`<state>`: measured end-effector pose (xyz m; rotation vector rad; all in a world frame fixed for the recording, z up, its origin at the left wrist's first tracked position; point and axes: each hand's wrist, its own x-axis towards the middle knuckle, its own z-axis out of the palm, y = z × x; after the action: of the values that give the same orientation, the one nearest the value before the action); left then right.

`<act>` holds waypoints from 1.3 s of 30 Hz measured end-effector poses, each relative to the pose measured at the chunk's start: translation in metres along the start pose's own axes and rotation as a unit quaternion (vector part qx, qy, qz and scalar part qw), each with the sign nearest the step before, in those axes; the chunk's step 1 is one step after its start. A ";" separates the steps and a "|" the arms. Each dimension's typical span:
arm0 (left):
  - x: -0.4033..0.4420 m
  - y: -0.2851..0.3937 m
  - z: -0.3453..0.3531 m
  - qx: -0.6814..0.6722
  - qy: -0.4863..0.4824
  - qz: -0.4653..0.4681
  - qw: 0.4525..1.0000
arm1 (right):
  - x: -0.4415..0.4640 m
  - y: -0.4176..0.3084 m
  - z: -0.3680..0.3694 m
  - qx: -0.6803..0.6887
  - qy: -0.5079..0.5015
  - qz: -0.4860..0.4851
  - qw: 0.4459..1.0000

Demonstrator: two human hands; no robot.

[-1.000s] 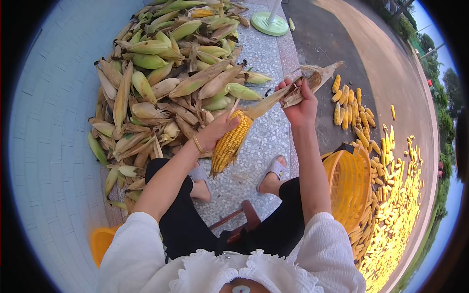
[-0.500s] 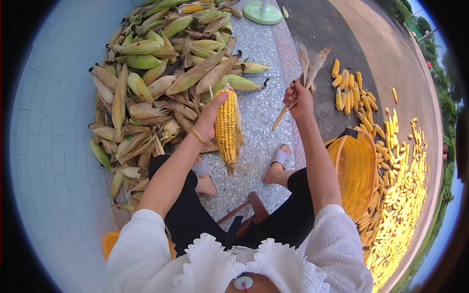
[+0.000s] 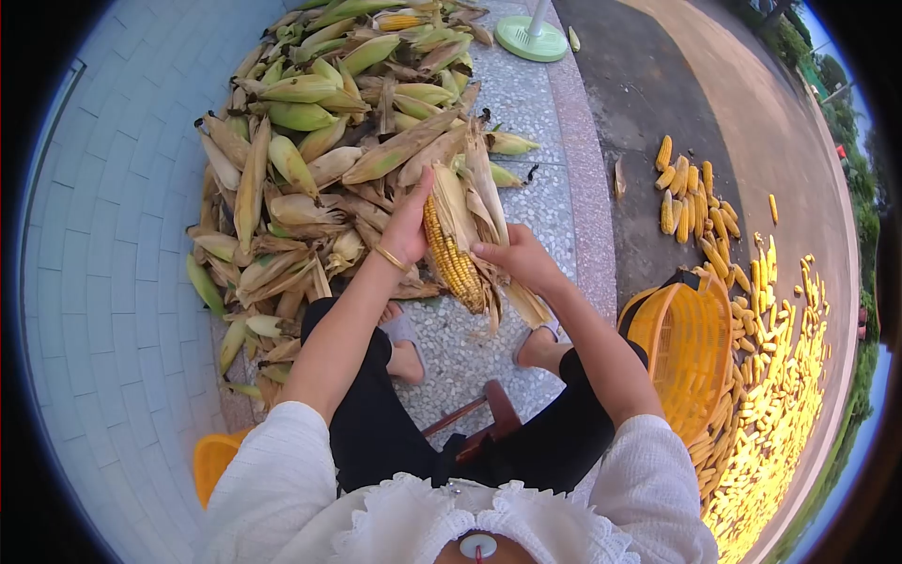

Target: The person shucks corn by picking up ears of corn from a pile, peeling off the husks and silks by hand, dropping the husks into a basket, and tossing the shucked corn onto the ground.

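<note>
A partly husked ear of corn [image 3: 456, 268] hangs slanted in front of me, its yellow kernels bare on the left side. My left hand [image 3: 411, 226] is closed around its upper left side. Pale dry husk [image 3: 484, 183] covers the ear's right side and stands out above and below. My right hand [image 3: 524, 258] is closed on this husk at the ear's lower right, thumb against the cob; its other fingers are mostly hidden. Whether all the husk there is still attached, I cannot tell. Behind my left hand lies a heap of unhusked corn [image 3: 301, 117].
An orange plastic basket [image 3: 691, 348] stands at my right, beside many husked ears [image 3: 770, 395] spread on the ground. Part of another orange container [image 3: 216, 461] shows at lower left. A green round base with a pole [image 3: 532, 39] stands ahead. A tiled wall [image 3: 122, 244] bounds the left.
My right hand, previously off to the right with dry husk leaves in it, has come back to the ear. The ear has tilted, and my left hand still holds it.
</note>
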<state>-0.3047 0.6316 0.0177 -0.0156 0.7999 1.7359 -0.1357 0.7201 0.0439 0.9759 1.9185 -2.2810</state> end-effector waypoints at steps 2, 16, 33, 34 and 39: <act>0.006 -0.006 -0.008 0.047 0.021 -0.003 0.999 | 0.002 0.006 -0.003 0.027 -0.010 0.002 1.000; -0.001 -0.008 -0.005 0.180 -0.023 -0.039 0.983 | -0.002 -0.008 -0.065 0.015 0.069 0.038 0.997; 0.010 -0.022 -0.021 0.034 0.035 -0.166 0.985 | 0.053 0.017 -0.123 0.022 0.371 -0.144 0.917; 0.012 -0.022 -0.024 0.034 0.036 -0.161 0.986 | 0.046 0.010 -0.108 0.023 0.367 -0.146 0.918; 0.009 -0.025 -0.013 0.022 0.029 -0.147 0.988 | 0.036 -0.004 -0.048 -0.038 0.155 -0.032 0.987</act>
<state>-0.2915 0.6353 -0.0084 -0.1477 0.8344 1.4438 -0.1447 0.7771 0.0282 1.3477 2.1603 -2.1757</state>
